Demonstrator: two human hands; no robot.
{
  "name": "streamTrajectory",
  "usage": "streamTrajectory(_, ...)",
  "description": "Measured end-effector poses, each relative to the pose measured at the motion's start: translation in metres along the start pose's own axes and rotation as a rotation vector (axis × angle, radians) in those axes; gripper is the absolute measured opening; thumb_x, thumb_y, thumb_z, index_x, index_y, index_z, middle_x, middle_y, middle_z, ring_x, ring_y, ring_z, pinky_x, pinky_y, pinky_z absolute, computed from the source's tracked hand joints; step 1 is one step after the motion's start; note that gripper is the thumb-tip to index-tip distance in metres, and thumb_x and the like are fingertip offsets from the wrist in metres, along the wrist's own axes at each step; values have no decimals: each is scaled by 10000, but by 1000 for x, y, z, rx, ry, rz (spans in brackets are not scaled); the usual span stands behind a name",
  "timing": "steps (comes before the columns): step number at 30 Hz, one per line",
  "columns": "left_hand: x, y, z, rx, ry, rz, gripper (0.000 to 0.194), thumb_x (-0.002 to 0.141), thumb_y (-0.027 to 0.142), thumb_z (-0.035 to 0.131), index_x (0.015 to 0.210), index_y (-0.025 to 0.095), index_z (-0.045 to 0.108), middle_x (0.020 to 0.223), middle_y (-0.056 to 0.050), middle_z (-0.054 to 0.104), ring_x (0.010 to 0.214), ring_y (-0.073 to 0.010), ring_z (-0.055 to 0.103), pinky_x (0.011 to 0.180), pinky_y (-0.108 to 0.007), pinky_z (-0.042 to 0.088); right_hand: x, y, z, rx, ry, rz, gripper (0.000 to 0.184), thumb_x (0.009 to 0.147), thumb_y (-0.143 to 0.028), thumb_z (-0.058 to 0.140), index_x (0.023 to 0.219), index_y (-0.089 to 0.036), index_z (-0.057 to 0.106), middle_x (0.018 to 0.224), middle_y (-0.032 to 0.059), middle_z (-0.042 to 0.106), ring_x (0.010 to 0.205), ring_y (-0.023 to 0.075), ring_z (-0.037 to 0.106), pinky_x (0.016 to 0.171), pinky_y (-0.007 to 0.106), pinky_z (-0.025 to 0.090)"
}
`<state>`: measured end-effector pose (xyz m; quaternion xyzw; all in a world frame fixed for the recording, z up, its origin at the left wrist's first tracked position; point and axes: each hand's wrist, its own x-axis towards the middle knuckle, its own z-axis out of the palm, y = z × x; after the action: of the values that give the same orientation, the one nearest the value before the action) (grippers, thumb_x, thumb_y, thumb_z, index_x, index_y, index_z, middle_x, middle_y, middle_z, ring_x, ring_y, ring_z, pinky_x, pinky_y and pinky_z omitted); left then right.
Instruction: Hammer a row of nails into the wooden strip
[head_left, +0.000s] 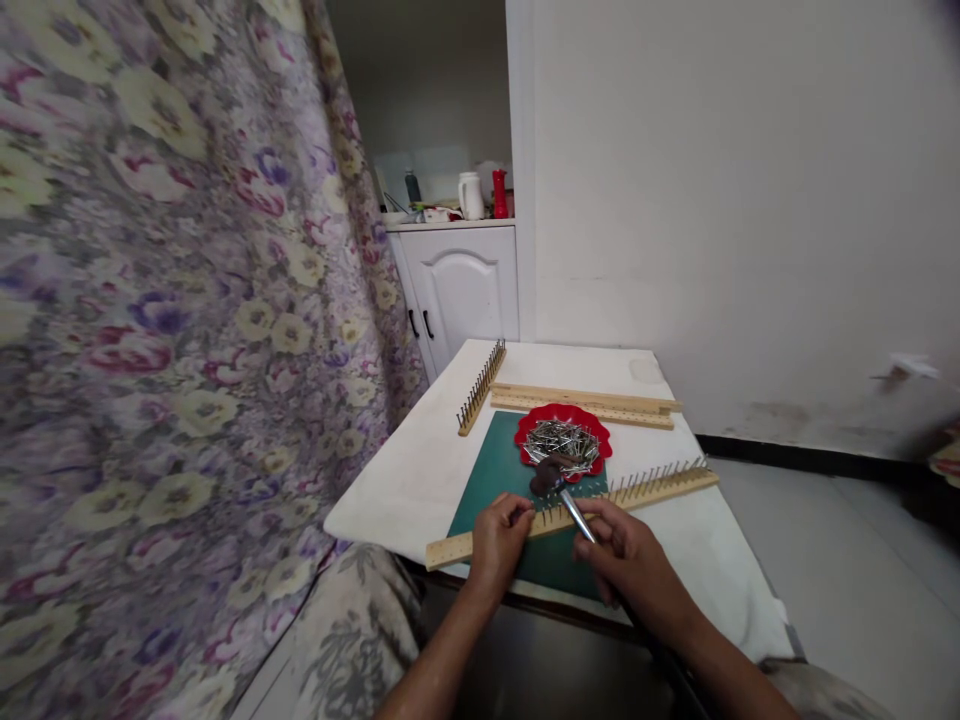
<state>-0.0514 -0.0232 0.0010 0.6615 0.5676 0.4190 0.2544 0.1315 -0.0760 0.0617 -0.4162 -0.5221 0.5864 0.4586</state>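
My right hand (628, 558) is closed around the shiny metal handle of a hammer (576, 512). Its dark head hangs just above the wooden strip (448, 551), near my left fingertips. My left hand (498, 540) rests over the strip with thumb and fingers pinched on what looks like a nail, mostly hidden by the fingers. To the right of the pinch, a row of nails (652, 480) stands up along the strip. Behind the hammer head, a red scalloped dish (527, 424) holds a heap of loose nails (559, 440).
A green mat (480, 480) lies under the dish and strip on the white-covered table (397, 480). Another strip with upright nails (480, 392) lies at the back left. Bare wooden strips (585, 405) lie behind the dish. A floral curtain (225, 350) hangs close on the left.
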Motion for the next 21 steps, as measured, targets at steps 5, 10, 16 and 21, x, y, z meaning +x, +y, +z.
streamTrajectory(5, 2, 2, -9, -36, -25, 19, 150, 746, 245, 541, 762, 179, 674, 718, -15, 622, 667, -154, 560, 627, -234, 396, 8, -1, -18, 73, 116, -71, 362, 764, -323, 642, 1090, -200, 546, 657, -43, 628, 310, 49, 430, 307, 167, 321)
streamTrajectory(10, 30, 16, -22, 7, -61, 92, 153, 770, 240, 520, 808, 191, 660, 759, -17, 632, 684, -151, 559, 651, -238, 405, 15, 0, -29, 124, 187, -104, 373, 763, -333, 648, 1082, -177, 532, 673, -22, 643, 317, 52, 435, 299, 165, 326)
streamTrajectory(16, 94, 36, -10, 441, -331, 224, 166, 736, 120, 521, 795, 185, 663, 863, -49, 659, 820, -177, 589, 727, -249, 409, 17, 2, -30, 141, 201, -94, 375, 752, -325, 657, 1069, -176, 524, 664, -27, 646, 314, 52, 447, 303, 163, 322)
streamTrajectory(21, 126, 38, 10, 570, -435, 138, 169, 675, 92, 546, 738, 174, 680, 882, -82, 687, 830, -217, 608, 702, -262, 411, 17, 2, -30, 136, 200, -91, 359, 750, -311, 653, 1059, -174, 530, 652, -39, 634, 306, 49, 435, 292, 162, 323)
